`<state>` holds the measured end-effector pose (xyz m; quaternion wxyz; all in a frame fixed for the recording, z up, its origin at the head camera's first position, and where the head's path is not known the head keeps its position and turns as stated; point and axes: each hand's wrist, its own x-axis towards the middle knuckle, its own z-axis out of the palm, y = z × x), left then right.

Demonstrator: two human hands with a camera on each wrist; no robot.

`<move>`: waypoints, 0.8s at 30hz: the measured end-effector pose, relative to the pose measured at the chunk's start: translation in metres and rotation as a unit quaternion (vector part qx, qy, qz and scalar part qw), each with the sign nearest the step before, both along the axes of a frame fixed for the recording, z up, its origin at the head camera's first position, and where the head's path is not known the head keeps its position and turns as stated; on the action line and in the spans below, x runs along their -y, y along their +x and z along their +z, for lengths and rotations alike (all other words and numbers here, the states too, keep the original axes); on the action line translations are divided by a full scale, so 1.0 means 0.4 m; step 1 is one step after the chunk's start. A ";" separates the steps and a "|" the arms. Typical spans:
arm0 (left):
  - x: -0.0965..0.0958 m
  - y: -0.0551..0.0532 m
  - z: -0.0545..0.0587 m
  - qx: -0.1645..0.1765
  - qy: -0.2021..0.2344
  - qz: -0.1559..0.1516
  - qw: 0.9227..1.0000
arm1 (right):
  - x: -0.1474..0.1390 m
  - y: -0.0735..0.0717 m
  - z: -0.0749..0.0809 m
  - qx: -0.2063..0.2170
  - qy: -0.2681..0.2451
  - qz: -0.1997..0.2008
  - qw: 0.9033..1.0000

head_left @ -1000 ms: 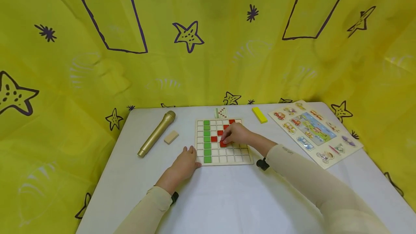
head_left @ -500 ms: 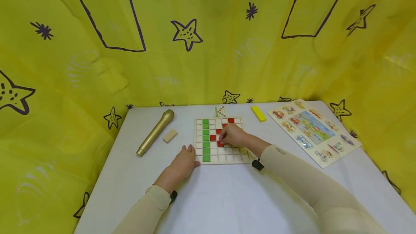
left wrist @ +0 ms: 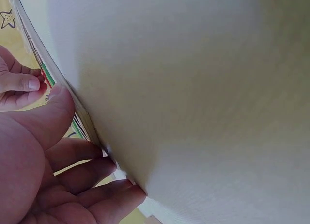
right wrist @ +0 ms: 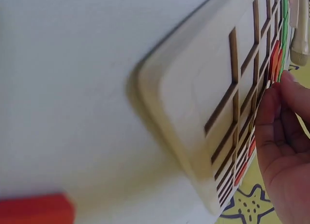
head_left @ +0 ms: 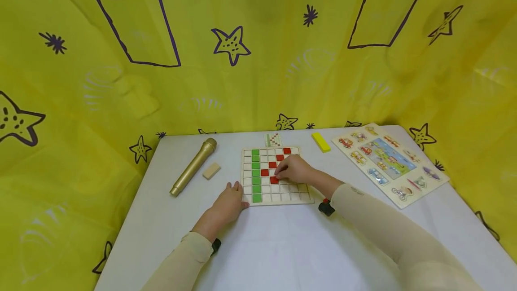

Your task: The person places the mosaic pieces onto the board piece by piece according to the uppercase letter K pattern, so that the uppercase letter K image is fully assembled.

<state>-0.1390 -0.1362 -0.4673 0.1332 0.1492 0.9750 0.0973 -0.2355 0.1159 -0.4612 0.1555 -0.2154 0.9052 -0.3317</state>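
Observation:
Green square tiles [head_left: 256, 173] fill one column of a wooden grid board [head_left: 282, 196], and several red tiles [head_left: 264, 173] form a diagonal. My right hand [head_left: 295, 169] pinches at a red tile [head_left: 274, 180] in a cell near the board's middle, thumb and fingertips close together at its upper right side. How firmly they hold it is hard to see. My left hand [head_left: 227, 202] rests at the board's near left corner. Its thumb touches the front edge and its relaxed fingers lie along the left side, as the left wrist view shows.
Beyond the board lies a small pattern card [head_left: 273, 139]. A gold microphone [head_left: 194, 167] and a plain wooden block [head_left: 211, 170] are on the left. To the right are a yellow block [head_left: 321, 142] and a picture puzzle board [head_left: 391, 165]. A red piece [right wrist: 36, 209] lies beside my right wrist.
The red tile under my right fingertips, tilted slightly one second ago, now looks flat in its cell. My right hand has drawn back slightly to the right. The left hand stays in place.

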 end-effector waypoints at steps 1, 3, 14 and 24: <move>-0.001 0.001 0.001 0.001 0.000 0.001 1.000 | -0.008 0.000 0.001 0.004 -0.004 -0.005 1.000; -0.001 0.001 0.004 -0.001 -0.004 -0.001 1.000 | -0.026 -0.003 0.000 0.008 -0.007 -0.015 1.000; -0.004 0.001 0.008 0.005 -0.004 -0.003 1.000 | -0.135 0.012 0.022 0.017 -0.006 -0.056 0.998; -0.003 0.000 0.003 0.001 -0.006 -0.006 1.000 | -0.227 0.044 0.031 0.016 -0.001 -0.081 0.997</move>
